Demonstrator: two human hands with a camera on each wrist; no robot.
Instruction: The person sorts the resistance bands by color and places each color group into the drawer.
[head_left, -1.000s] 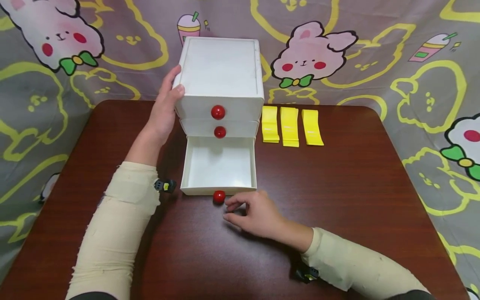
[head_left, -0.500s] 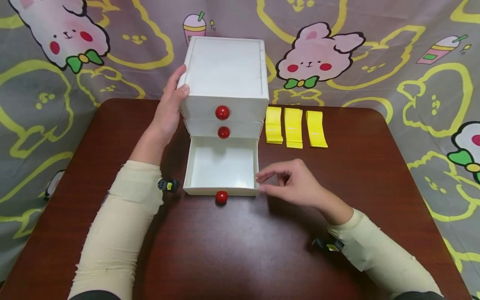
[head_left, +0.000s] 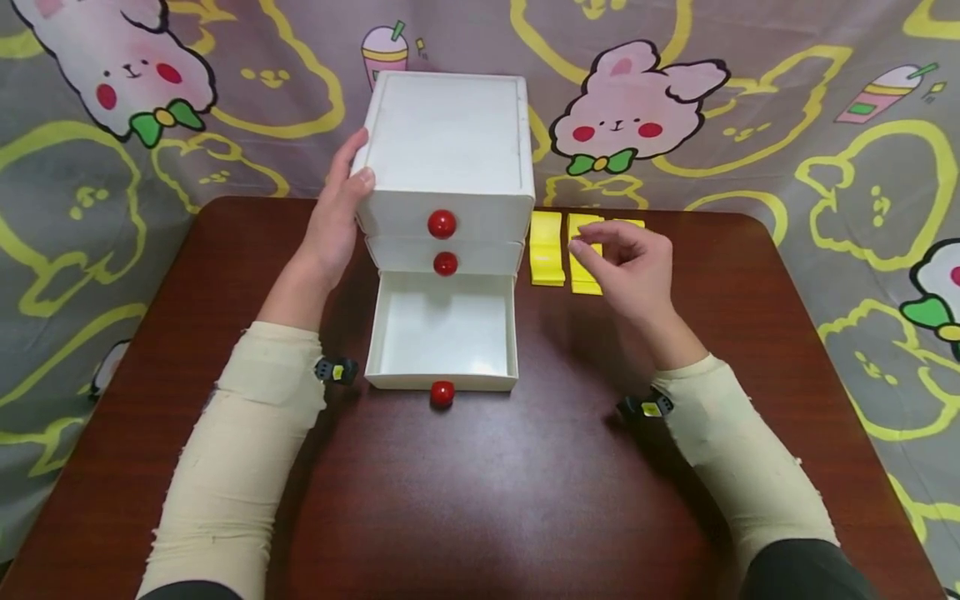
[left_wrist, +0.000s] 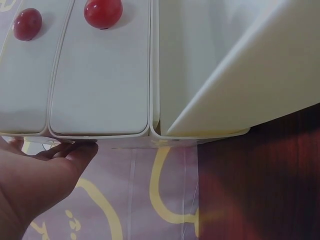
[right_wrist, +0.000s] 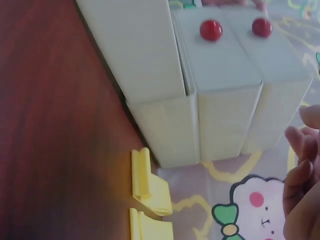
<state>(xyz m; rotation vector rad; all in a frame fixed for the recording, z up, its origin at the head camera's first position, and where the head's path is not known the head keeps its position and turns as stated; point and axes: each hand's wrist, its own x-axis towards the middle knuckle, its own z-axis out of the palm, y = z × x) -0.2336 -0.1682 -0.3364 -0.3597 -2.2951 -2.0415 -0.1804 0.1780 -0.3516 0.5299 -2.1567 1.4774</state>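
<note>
A white cabinet point(head_left: 450, 133) of three stacked drawers stands at the back, each drawer with a red round knob. Its bottom drawer point(head_left: 442, 382) is pulled out, and nothing lies inside. My left hand point(head_left: 333, 212) rests against the cabinet's left side, thumb near the top front corner; the left wrist view shows the same hand point(left_wrist: 45, 175) along that side. Over the folded yellow strips point(head_left: 546, 248) to the right of the cabinet hovers my right hand point(head_left: 637, 267), fingers loosely bent and nothing between them. It covers most of the rightmost strip.
The dark brown wooden table point(head_left: 465, 492) bears the cabinet and strips. Behind it hangs a patterned cloth point(head_left: 720, 100) with rabbits and cups. The drawer's red knob point(head_left: 442, 394) juts toward the table's front. A small black wrist camera point(head_left: 647, 406) sits by the right cuff.
My right hand has left the bottom drawer's knob, passed the drawer's right side and moved back over the yellow strips. My left hand stays at the cabinet's side.
</note>
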